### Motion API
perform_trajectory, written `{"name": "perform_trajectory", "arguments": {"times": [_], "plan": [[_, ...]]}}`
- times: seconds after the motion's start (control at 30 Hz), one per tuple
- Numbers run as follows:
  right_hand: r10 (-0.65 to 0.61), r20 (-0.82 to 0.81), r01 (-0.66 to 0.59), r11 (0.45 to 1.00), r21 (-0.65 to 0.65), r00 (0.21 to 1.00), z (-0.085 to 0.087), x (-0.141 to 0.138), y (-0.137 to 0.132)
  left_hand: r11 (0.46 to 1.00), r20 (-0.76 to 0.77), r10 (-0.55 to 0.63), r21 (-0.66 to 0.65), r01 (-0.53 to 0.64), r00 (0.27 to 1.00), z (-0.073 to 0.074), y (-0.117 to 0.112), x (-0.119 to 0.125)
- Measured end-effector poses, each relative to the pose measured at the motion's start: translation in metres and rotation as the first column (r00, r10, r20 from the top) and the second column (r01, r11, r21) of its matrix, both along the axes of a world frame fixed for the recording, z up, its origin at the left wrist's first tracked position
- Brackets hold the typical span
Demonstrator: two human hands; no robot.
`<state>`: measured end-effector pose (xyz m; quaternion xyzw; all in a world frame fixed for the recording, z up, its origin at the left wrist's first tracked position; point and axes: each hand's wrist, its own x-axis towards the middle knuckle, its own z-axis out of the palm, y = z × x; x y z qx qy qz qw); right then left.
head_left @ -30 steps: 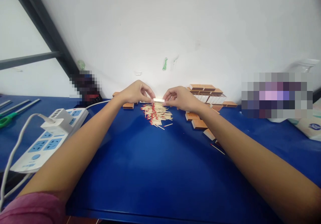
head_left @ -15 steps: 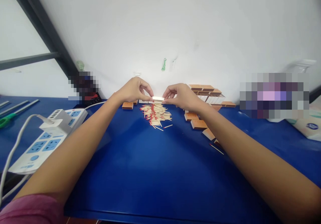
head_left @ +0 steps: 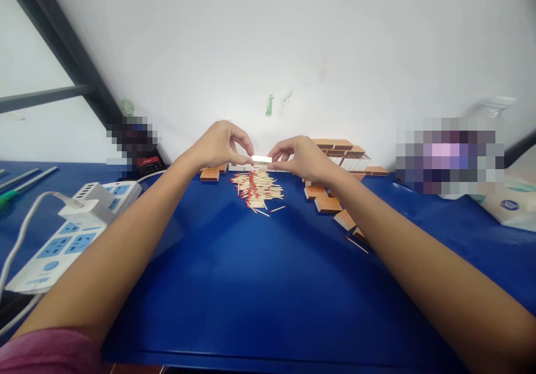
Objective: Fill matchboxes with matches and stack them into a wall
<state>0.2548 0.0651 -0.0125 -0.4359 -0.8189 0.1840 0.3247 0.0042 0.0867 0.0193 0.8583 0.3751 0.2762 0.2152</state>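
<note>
A small white matchbox tray (head_left: 262, 159) is held up just over the far edge of a heap of matches (head_left: 257, 187). My left hand (head_left: 224, 145) pinches its left end between thumb and fingers. At the right end, my right hand (head_left: 295, 156) grips it the same way. The heap is made of loose wooden matches with red heads, lying on the blue table (head_left: 234, 284). What lies inside the tray cannot be made out from this angle.
Orange matchboxes (head_left: 328, 204) lie in a row at right, with more stacked (head_left: 339, 146) by the wall. Another matchbox (head_left: 209, 174) sits left of the heap. A single match (head_left: 357, 244) lies near my right forearm. At left is a power strip (head_left: 75, 234) with a plugged-in charger.
The whole view has shifted slightly. Both hands keep their hold on the tray, which now looks slightly tilted; its white side shows more.
</note>
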Motion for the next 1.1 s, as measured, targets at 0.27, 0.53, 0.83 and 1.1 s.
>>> {"name": "perform_trajectory", "arguments": {"times": [0.27,0.53,0.83,1.1], "plan": [[0.020,-0.029,-0.021,1.000,-0.011,0.999,0.0015,0.0013,-0.0002,1.000,-0.019,-0.019,0.014,0.019,1.000,0.0024,-0.0010,-0.0003],[0.028,-0.062,-0.028,1.000,-0.006,0.998,0.0041,0.0008,-0.0020,1.000,0.000,-0.002,-0.006,0.002,1.000,0.0031,-0.0018,0.0009],[0.017,-0.075,-0.015,1.000,0.024,0.997,0.0033,0.0015,-0.0024,1.000,0.013,-0.005,-0.013,0.005,1.000,0.0038,-0.0013,-0.0006],[0.019,-0.081,-0.016,0.999,0.036,0.996,0.0021,0.0009,-0.0016,0.999,0.041,-0.015,-0.034,0.016,0.999,0.0033,-0.0003,0.0006]]}}
